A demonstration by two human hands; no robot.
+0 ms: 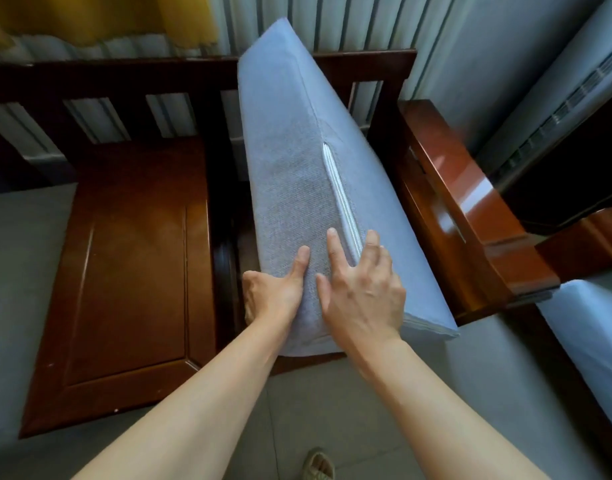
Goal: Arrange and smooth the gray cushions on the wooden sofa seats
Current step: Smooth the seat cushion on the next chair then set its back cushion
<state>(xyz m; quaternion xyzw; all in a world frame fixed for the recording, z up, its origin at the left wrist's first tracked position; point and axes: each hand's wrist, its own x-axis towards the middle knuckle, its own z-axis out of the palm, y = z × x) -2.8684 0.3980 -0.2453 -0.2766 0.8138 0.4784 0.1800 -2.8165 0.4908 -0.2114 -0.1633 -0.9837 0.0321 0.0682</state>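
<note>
A thick gray cushion point(290, 181) stands tilted on its edge over the right seat of the dark wooden sofa point(131, 271), its upper end leaning on the slatted backrest. A white zipper point(344, 199) runs along its upturned side. My left hand point(273, 292) grips the cushion's near left edge, thumb on top and fingers wrapped underneath out of sight. My right hand point(363, 289) lies flat on the cushion's near end with fingers spread beside the zipper. The left seat board is bare wood.
A glossy wooden armrest point(460, 209) runs along the right of the cushion. Another gray cushion point(595, 344) lies at the far right. A further gray cushion point(17, 271) fills the left edge. Curtains hang behind the backrest. A sandaled foot point(318, 465) stands on the tiled floor.
</note>
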